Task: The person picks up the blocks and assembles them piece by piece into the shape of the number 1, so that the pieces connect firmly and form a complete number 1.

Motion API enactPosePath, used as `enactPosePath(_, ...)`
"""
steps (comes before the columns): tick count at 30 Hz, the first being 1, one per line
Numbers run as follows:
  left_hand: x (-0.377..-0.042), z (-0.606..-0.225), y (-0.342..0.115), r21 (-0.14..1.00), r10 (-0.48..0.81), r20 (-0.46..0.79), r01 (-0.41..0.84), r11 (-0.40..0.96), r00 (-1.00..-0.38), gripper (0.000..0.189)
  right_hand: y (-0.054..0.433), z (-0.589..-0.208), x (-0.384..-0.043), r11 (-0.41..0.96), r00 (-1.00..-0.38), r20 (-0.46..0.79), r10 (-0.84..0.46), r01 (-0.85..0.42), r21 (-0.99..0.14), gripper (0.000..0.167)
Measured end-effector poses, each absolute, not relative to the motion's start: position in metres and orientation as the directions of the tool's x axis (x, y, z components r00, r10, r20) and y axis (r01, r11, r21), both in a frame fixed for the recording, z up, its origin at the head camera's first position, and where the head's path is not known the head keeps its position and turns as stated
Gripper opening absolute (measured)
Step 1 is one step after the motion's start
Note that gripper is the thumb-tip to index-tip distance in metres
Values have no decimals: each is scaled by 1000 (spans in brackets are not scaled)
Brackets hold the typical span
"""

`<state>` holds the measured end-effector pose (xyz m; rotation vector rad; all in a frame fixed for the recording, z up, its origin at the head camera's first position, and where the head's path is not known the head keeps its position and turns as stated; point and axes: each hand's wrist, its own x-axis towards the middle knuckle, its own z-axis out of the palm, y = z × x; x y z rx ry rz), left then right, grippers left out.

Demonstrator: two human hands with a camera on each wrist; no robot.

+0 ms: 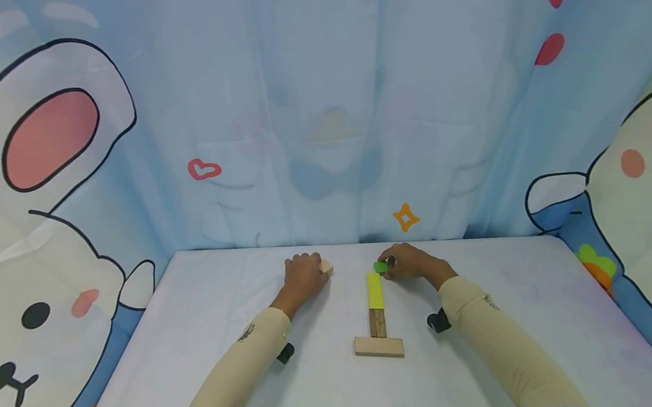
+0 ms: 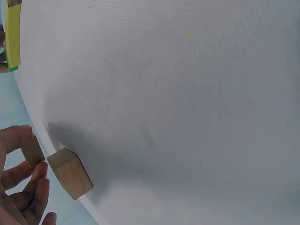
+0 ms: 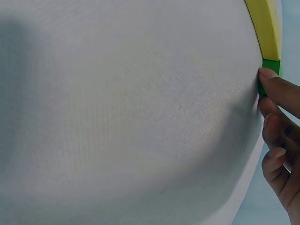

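My left hand (image 1: 305, 278) is at the far part of the table, left of a line of blocks. In the left wrist view its thumb and fingers pinch a small wooden block (image 2: 33, 151). Beside those fingertips a second wooden block (image 2: 71, 174) rests on the table. With thumb and fingertip, my right hand (image 1: 409, 262) grips a small green block (image 3: 271, 68) at the far end of a yellow block (image 1: 375, 291). The yellow block meets a brown wooden block (image 1: 377, 323), which ends at a pale wooden plank (image 1: 379, 347) lying crosswise nearest me.
The white table (image 1: 296, 400) ends at a blue curtain (image 1: 316, 88) just beyond both hands. Cartoon-printed cloth hangs along the left and right sides. A dark wrist device (image 1: 285, 353) sits under the left forearm, and another dark device (image 1: 438, 321) under the right.
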<state>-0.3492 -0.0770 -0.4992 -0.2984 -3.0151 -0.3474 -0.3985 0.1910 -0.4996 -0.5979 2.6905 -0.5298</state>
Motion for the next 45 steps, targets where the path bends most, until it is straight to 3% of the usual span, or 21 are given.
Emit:
enactPosePath(21, -348, -500, -63, 224, 219, 143, 247, 943, -965, 28, 194, -500, -398, 811, -835, -183, -519, -413, -413, 42)
enactPosePath(45, -348, -501, -42, 261, 258, 135, 285, 922, -957, 28, 193, -500, -399, 825, -847, -208, -489, -373, -424, 42)
